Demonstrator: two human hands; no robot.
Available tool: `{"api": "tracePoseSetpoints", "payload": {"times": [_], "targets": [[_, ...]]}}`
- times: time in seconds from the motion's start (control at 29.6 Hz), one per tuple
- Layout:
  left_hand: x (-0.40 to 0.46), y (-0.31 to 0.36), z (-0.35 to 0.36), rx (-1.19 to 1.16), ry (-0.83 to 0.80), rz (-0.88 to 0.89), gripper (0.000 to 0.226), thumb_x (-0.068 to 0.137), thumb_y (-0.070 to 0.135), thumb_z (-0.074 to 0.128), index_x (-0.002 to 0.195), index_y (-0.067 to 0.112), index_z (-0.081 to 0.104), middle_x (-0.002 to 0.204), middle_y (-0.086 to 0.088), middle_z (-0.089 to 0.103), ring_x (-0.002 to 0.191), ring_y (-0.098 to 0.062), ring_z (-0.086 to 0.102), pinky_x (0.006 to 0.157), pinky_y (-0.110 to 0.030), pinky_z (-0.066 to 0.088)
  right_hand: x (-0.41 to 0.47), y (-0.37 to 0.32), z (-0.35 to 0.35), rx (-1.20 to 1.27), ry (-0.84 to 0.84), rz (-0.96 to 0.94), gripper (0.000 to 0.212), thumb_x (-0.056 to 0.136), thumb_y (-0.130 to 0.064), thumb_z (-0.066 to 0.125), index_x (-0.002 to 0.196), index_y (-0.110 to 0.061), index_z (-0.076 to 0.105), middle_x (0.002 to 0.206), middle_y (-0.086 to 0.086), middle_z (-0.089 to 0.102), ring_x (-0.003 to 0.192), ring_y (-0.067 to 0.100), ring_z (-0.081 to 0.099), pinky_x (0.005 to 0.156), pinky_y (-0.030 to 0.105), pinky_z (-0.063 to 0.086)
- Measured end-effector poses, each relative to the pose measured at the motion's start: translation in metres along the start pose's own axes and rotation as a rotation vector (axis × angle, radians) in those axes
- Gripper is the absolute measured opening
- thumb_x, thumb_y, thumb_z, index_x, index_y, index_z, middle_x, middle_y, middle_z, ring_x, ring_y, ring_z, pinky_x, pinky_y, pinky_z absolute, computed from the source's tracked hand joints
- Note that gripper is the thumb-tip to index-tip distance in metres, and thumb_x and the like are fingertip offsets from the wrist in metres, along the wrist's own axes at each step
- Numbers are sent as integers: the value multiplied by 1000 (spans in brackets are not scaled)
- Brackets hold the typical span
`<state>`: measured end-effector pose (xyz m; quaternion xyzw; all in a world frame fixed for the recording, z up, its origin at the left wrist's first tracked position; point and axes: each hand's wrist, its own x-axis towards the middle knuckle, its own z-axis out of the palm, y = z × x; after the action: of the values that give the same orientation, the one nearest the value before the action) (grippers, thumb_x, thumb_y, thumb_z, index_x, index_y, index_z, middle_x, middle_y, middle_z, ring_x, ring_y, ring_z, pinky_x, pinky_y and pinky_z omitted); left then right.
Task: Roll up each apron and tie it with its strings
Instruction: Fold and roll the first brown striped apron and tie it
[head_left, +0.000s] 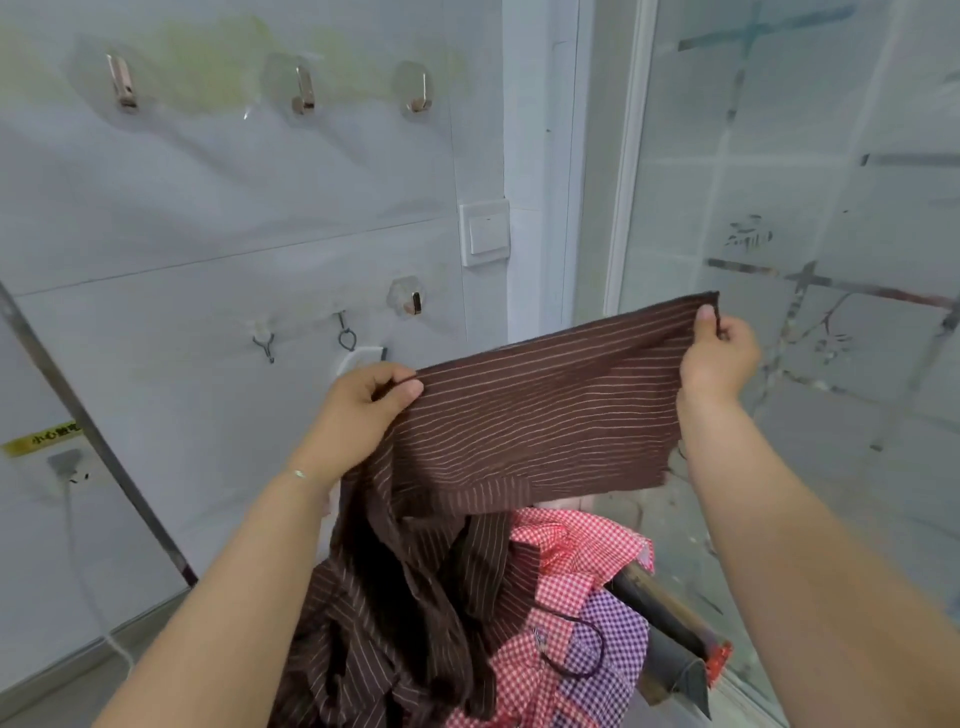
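Observation:
A brown apron with thin pale stripes (540, 410) is held up in the air, stretched flat between both hands. My left hand (358, 410) pinches its left top corner. My right hand (719, 353) pinches the right top corner, higher up. The rest of the brown cloth hangs down in loose folds below my left wrist. Under it lies a red-and-white checked apron (566, 551) and a purple checked piece (608, 644) with a dark string loop on it.
A white tiled wall (208, 218) in front carries several hooks (304, 91) and a light switch (485, 234). A frosted glass door (805, 208) stands on the right. A dark wooden stool or stand (670, 654) pokes out beneath the checked aprons.

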<state>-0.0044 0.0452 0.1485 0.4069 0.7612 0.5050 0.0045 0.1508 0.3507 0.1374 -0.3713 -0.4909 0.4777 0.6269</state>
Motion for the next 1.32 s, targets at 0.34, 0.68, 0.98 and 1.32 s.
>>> {"api": "tracePoseSetpoints", "payload": {"times": [0.34, 0.68, 0.98, 1.32], "targets": [[-19, 20, -12, -377, -873, -236, 32, 88, 15, 61, 106, -11, 56, 96, -16, 67, 87, -23, 64, 81, -31, 53, 1, 64, -17, -518, -306, 92, 26, 95, -26, 58, 90, -2, 65, 83, 11, 59, 85, 28, 62, 68, 27, 37], [-90, -170, 53, 554, -791, -615, 32, 97, 23, 52, 128, 15, 50, 124, -1, 55, 111, -19, 56, 89, -28, 46, -47, 189, -64, -1153, -707, 366, 37, 97, -33, 54, 116, -3, 65, 122, 18, 62, 112, 35, 58, 97, 39, 44], [-108, -213, 87, 646, -634, -557, 27, 103, 17, 30, 80, 15, 43, 78, 0, 51, 82, -25, 53, 74, -34, 41, -69, 230, -47, -386, -277, 719, 39, 97, -9, 54, 133, 4, 46, 106, 14, 62, 72, 11, 72, 61, 17, 55], [-82, -204, 100, 480, -653, -397, 22, 104, 23, 35, 100, 16, 56, 90, -5, 63, 86, -25, 62, 72, -34, 46, -234, 197, 23, -724, -1575, 54, 59, 98, -16, 51, 151, -26, 26, 154, -3, 31, 114, 24, 59, 99, 33, 47]]}}
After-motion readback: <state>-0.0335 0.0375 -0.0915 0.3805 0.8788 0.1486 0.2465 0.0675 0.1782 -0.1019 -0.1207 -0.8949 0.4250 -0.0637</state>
